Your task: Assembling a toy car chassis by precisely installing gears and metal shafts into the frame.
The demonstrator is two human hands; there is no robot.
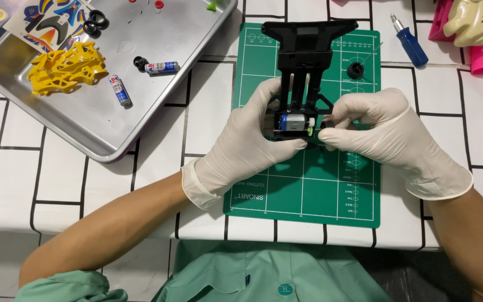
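Your black toy car chassis (pixel 307 59) lies on the green cutting mat (pixel 308 184), its long axis running straight away from you, the wide bumper end at the far edge of the mat and the motor end nearest your body. The small silver motor (pixel 293 122) sits crosswise in that near end, with its light green pinion gear (pixel 312 128) pointing to your right.

Your left hand (pixel 247 145) is clenched around the left side of the chassis at the motor bay, thumb along the near edge under the motor, fingers wrapped over the frame. Your right hand (pixel 384 131) pinches the right side of the same end, thumb and forefinger closed just beside the pinion; what lies between those fingertips is too small to tell.

A loose black wheel (pixel 355 70) rests on the mat to the right of the chassis, and a blue screwdriver (pixel 409 40) lies beyond it on the tiled table.
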